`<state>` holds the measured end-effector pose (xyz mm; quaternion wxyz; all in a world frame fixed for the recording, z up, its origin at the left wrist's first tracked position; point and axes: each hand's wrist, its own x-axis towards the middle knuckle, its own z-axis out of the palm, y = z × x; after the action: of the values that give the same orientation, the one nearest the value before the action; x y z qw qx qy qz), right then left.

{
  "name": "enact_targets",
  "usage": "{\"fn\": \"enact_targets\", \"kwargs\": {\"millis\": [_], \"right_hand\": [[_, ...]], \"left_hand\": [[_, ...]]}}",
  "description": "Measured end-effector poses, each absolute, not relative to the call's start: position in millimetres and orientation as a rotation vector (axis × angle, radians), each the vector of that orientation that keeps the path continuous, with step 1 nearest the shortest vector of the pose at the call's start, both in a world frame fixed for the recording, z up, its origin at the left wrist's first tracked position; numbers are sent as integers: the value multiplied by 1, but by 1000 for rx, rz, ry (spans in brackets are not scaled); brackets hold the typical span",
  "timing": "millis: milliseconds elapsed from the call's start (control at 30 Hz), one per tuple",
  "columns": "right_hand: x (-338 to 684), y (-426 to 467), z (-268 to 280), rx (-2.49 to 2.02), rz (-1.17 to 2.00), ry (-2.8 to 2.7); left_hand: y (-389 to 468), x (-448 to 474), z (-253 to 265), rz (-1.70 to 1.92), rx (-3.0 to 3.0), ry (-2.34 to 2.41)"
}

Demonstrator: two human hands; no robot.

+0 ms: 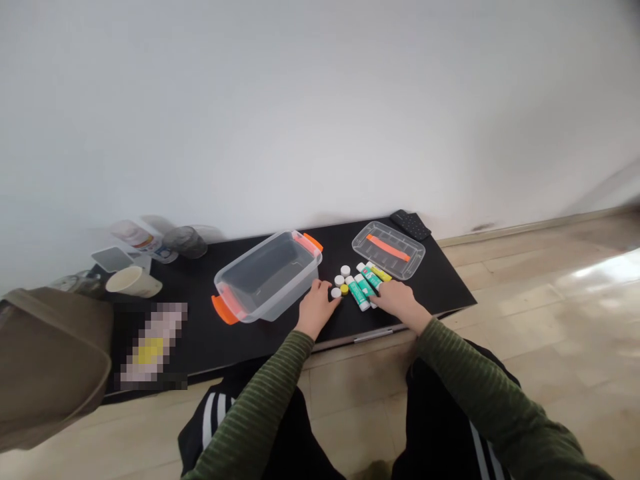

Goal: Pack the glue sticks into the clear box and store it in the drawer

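Observation:
Several green-and-white glue sticks (357, 293) lie side by side on the black table, with a yellow tube (381, 273) at their far right end. My right hand (400, 303) has its fingers and thumb closed on the near right stick, whose end is partly hidden. Left of the sticks is a cluster of small round white caps (345, 271) and one yellow cap (345, 289); what lies under them I cannot make out. Beside the nearest white cap, my left hand (318, 310) is open, thumb and fingers apart. A clear plastic box (285, 310) with orange latches stands lidless to its left.
The box's clear lid (390, 250), with an orange handle, lies at the right by a black keypad-like object (411, 224). Leftward are a paper cup (134, 282), a dark jar (186, 241), a fallen bottle (143, 240) and a brown fabric item (50, 367). A wall backs the table (225, 353).

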<state>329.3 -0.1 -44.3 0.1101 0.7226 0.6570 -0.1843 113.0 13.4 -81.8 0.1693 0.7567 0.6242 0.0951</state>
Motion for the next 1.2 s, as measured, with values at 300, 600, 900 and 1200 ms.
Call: {"fn": "enact_targets", "kwargs": {"millis": [300,600,900,1200], "right_hand": [[322,-3,-53,2124,-466,1966],[345,-4,-38,2289,-536,2069],[339,-26,-24,2324,-1880,2110],[330,-31,-32,2332,-1695,2381]], "left_hand": [[13,108,-86,356,2113,1693],[16,100,-87,820,1327,1404],[12,100,-65,979,529,876],[5,95,-56,1018,545,791]]}}
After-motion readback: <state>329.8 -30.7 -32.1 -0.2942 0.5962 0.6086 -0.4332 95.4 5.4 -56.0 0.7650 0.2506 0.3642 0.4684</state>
